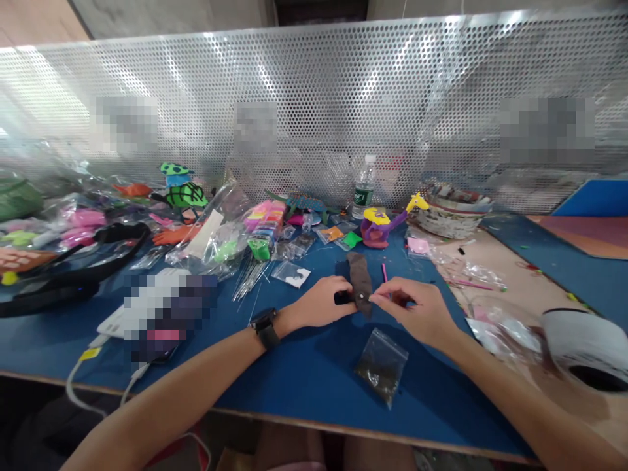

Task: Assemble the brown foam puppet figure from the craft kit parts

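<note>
A long dark brown piece, which looks like modelling clay (pixel 360 271), lies over the blue table with a small white dot (pixel 362 296) near its lower end. My left hand (pixel 324 302), a watch on its wrist, grips the clay from the left between thumb and fingers. From the right, my right hand (pixel 417 309) pinches thumb and forefinger together at the clay's edge, close to the dot. Whatever sits between those fingertips is too small to make out. Nearer to me lies a clear zip bag (pixel 383 367) with dark material inside. A pink stick (pixel 384 272) rests just beyond my right hand.
Behind the hands stand a purple and yellow giraffe-like figure (pixel 383 226) and a water bottle (pixel 364 186). Bagged coloured clay (pixel 265 219), thin wires (pixel 251 278) and a white power bank (pixel 147 302) with cables are leftward. A white roll-like container (pixel 586 347) stands at right.
</note>
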The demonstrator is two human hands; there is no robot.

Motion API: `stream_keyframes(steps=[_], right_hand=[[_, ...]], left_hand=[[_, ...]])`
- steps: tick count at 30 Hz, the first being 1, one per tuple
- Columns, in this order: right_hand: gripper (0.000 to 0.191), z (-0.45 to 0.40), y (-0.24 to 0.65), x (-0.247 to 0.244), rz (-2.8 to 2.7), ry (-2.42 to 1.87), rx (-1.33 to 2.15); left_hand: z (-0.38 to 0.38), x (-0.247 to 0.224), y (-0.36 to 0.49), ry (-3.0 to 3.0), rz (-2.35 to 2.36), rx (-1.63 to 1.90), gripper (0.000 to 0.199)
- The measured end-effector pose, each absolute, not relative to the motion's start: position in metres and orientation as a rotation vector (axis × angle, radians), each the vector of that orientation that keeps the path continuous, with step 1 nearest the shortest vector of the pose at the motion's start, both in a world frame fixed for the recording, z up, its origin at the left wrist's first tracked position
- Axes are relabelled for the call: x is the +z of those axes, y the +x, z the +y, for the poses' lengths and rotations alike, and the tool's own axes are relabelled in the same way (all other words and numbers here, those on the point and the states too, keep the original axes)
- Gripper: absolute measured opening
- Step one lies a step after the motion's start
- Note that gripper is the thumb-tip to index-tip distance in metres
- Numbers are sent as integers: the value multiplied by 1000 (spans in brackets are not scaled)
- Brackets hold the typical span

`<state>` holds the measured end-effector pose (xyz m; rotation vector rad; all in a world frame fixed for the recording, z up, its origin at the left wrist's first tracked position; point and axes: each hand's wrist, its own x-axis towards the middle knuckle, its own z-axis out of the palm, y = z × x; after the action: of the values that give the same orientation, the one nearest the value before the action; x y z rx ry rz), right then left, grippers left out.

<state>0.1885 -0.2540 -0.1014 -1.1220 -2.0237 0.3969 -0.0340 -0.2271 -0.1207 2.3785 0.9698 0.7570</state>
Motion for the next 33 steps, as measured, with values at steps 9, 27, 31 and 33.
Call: stream_keyframes(steps=[9,27,31,33], right_hand=[[25,-256,185,-102,-2108,-886,418],[13,-255,184,-108,-2086,-952,684],[16,-255,186,-109,-2132,-1000,665],[18,-255,186,-112,-2149,-1018,665]], left_hand=[[-223,-118,-45,2371,916,790,15],[-218,-123,-48,2397,862,770,15],[-218,-123,-49,2392,847,785,14],[-218,-123,-49,2389,843,787,14]])
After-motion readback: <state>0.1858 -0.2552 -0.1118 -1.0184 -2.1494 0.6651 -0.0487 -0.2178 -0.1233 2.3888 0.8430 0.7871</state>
